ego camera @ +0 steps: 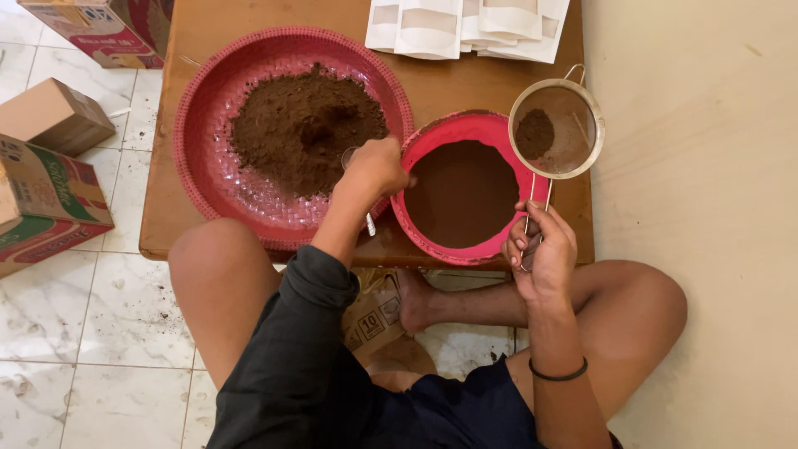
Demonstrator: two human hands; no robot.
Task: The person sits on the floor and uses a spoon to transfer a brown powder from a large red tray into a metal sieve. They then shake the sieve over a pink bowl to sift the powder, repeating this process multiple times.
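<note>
Right hand [542, 249] grip clamped on sieve [555, 129] handle (bowl [432, 141] rim below), left hand [378, 165] on spoon [353, 158].

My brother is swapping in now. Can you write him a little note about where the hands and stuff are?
Left hand: closed on a metal spoon at the edge of the big pink tray, beside its heap of brown powder.
Right hand: fingers gripping the handle of the wire sieve, held over the table beside the pink bowl.
Done: bowl holds sifted powder; a small clump sits in the sieve.
Left: most of the tray's heap.
</note>
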